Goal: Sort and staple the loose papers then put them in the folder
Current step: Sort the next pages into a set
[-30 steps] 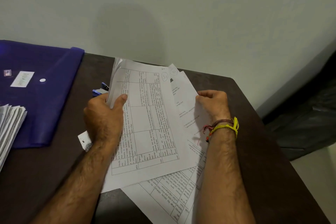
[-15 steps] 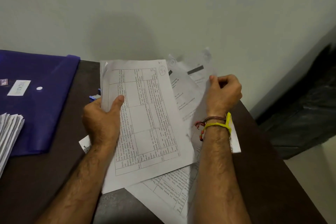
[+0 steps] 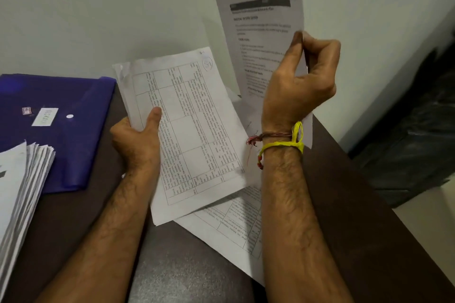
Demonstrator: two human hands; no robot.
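Dark brown tabletop (image 3: 81, 216) w/ pale wall behind. White tabled sheets (image 3: 189, 125) are gripped by left hand (image 3: 136, 139), thumb on top; white text page (image 3: 261, 32) is pinched upright by right hand (image 3: 299, 81). Blue plastic folder (image 3: 61, 110) lies at left, beside stacked white papers (image 3: 22, 187).

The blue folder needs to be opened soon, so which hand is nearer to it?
Left. The left hand grips the table-printed sheets just right of the blue folder; the right hand is raised farther right, pinching a text page.
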